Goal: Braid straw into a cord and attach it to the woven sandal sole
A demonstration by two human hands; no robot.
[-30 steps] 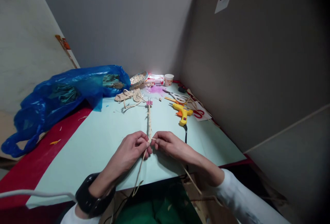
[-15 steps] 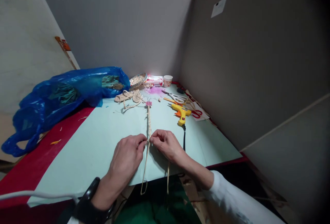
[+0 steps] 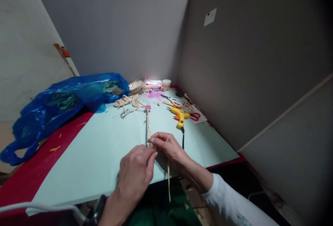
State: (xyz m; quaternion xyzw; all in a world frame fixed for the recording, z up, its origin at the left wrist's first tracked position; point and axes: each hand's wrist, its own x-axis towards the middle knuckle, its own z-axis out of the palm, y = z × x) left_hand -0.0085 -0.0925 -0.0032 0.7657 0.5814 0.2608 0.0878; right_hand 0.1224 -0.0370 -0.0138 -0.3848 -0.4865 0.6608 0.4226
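Note:
A narrow pale braid of plant fibre runs toward me from a pink binder clip on the table. My right hand pinches the braid's near end between thumb and fingers. Just below it, my left hand is closed, back of the hand upward, with thumb and forefinger together on the strands at that end. The strands inside its grip are mostly hidden. One loose fibre strand hangs below my right hand, past the table's front edge.
A yellow glue gun with a black cord lies right of the braid, near white-handled scissors and red-handled scissors. Behind are a paper cup, a woven basket and a coiled braid. A blue plastic bag lies left.
My left hand has turned over the strands and come nearer, below the right hand. The right hand stays at the braid's end. The loose strand under it swung from slanting to hanging down.

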